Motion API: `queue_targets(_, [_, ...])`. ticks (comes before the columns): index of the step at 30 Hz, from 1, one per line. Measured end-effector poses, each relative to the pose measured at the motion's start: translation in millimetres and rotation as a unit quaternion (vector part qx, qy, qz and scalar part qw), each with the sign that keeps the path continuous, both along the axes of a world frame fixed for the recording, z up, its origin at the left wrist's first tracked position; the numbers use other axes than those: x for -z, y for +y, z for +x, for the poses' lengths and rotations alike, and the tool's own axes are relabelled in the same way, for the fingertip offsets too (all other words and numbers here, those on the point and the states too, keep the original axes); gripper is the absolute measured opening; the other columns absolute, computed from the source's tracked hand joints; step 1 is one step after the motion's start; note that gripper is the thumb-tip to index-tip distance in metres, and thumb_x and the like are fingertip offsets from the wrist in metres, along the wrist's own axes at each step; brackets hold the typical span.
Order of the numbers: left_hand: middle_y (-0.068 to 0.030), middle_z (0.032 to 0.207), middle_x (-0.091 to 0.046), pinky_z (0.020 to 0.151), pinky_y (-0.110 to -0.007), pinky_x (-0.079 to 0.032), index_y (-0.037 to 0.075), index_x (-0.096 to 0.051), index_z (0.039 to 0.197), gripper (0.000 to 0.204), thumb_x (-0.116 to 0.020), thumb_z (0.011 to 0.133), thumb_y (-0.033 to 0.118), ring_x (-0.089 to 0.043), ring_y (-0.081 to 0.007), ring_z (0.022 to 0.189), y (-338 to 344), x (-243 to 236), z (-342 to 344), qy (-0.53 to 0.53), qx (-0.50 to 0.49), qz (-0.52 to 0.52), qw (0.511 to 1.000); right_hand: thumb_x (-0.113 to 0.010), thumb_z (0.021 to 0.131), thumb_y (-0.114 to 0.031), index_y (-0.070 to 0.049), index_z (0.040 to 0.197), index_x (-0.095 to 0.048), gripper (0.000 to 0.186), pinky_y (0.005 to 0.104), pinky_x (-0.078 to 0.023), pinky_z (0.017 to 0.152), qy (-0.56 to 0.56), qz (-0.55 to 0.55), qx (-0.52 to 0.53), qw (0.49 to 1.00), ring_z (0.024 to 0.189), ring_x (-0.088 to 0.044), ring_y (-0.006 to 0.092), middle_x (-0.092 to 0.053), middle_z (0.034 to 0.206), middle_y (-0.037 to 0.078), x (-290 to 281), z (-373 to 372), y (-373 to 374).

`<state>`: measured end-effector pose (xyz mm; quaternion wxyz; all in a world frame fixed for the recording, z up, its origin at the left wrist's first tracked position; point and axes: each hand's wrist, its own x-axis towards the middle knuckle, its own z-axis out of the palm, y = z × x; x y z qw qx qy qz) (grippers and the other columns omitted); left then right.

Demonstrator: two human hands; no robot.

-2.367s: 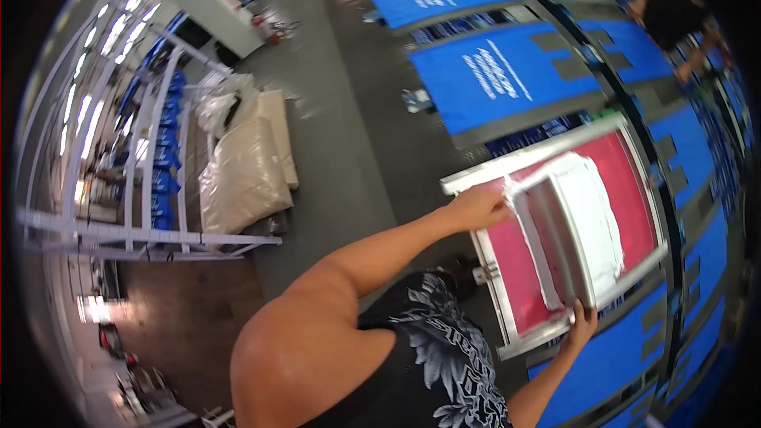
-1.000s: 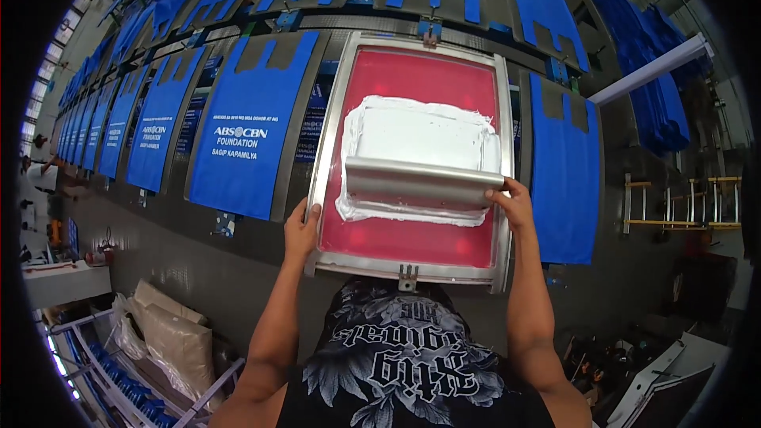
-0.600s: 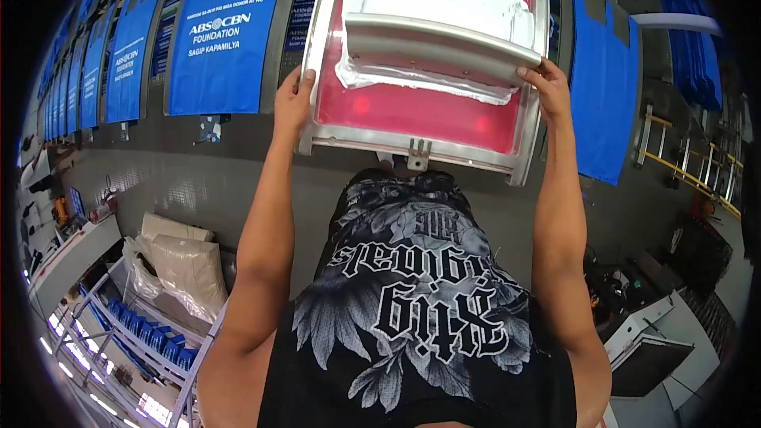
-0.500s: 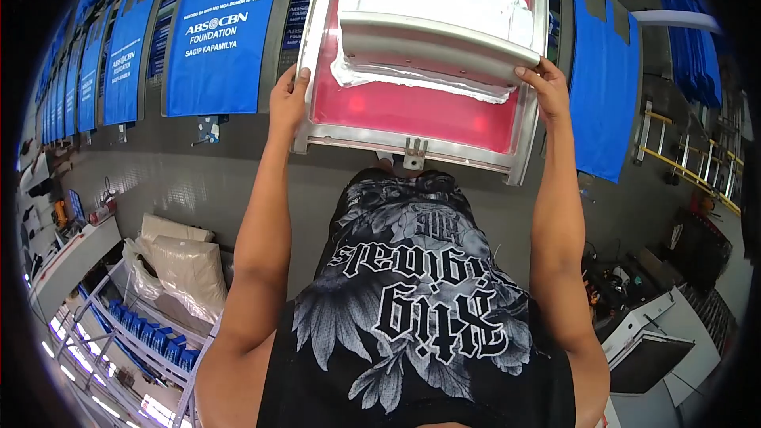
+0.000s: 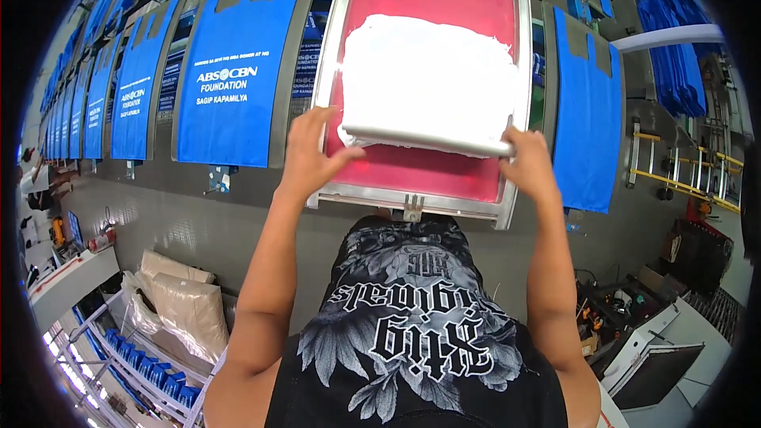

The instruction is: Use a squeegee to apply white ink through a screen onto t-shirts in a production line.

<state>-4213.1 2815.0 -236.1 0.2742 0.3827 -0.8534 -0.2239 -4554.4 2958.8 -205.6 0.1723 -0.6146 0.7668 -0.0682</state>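
A silver-railed printing screen (image 5: 321, 95) with red mesh (image 5: 428, 176) lies in front of me. Thick white ink (image 5: 428, 75) covers the middle of the mesh. Along the ink's near edge rests a long, metal-backed squeegee (image 5: 428, 139). At its right end, my right hand (image 5: 529, 162) is closed with the fingertips and thumb on it. My left hand (image 5: 309, 154) is open over the screen's left rail, its thumb stretched toward the squeegee's left end. Beside the screen, blue bags (image 5: 230, 71) lie flat on grey boards, with another blue bag (image 5: 587, 119) to the right.
More blue bags (image 5: 135, 83) on boards run off to the left. Below left are plastic-wrapped brown packs (image 5: 182, 293) and a metal rack (image 5: 103, 364). Yellow-runged ladders (image 5: 690, 162) lie at the right, with a white cabinet (image 5: 666, 357) farther down.
My left hand has opened and shifted inward from the rail, thumb spread. The squeegee has tipped, showing less of its broad metal face. The whole view has shifted, with the screen lower in it.
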Motion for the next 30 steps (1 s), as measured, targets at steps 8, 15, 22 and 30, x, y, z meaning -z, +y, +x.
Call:
queue_targets(8, [-0.0122, 0.089, -0.064, 0.081, -0.041, -0.046, 0.005, -0.063, 0.092, 0.026, -0.070, 0.067, 0.010, -0.059, -0.0327, 0.091, -69, -21, -72, -0.164, 0.136, -0.003, 0.977, -0.058, 0.059, 0.000, -0.004, 0.094, -0.066, 0.036, 0.0450, -0.047, 0.077, -0.032, -0.126, -0.016, 0.991, 0.085, -0.060, 0.0373, -0.064, 0.084, 0.019, 10, -22, -38])
queue_targets(15, [-0.0126, 0.111, -0.057, 0.092, -0.042, -0.041, 0.005, -0.055, 0.111, 0.048, -0.068, 0.065, 0.006, -0.052, -0.0331, 0.106, -107, 57, -100, -0.186, 0.071, -0.080, 0.977, -0.055, 0.072, -0.002, -0.006, 0.101, -0.055, 0.030, 0.0481, -0.040, 0.087, 0.158, -0.134, -0.059, 0.976, 0.095, -0.055, 0.0295, -0.058, 0.098, 0.011, 80, -39, -94])
queue_targets(22, [-0.0092, 0.094, -0.059, 0.084, -0.042, -0.040, 0.006, -0.061, 0.096, 0.043, -0.070, 0.053, 0.004, -0.054, -0.0298, 0.093, 16, 2, -23, -0.190, 0.088, 0.053, 0.976, -0.059, 0.054, 0.006, -0.002, 0.097, -0.060, 0.044, 0.0455, -0.041, 0.082, -0.063, -0.143, -0.070, 0.985, 0.086, -0.055, 0.0358, -0.061, 0.091, 0.016, 28, 9, 24])
queue_targets(30, [-0.0183, 0.073, -0.064, 0.070, -0.044, -0.050, 0.005, -0.067, 0.084, 0.028, -0.074, 0.057, 0.008, -0.063, -0.0356, 0.073, -101, 37, -93, -0.109, 0.036, -0.045, 0.992, -0.063, 0.056, 0.001, -0.006, 0.101, -0.066, 0.046, 0.0456, -0.046, 0.074, 0.038, -0.092, -0.029, 0.995, 0.083, -0.057, 0.0394, -0.064, 0.086, 0.018, 54, -44, -91])
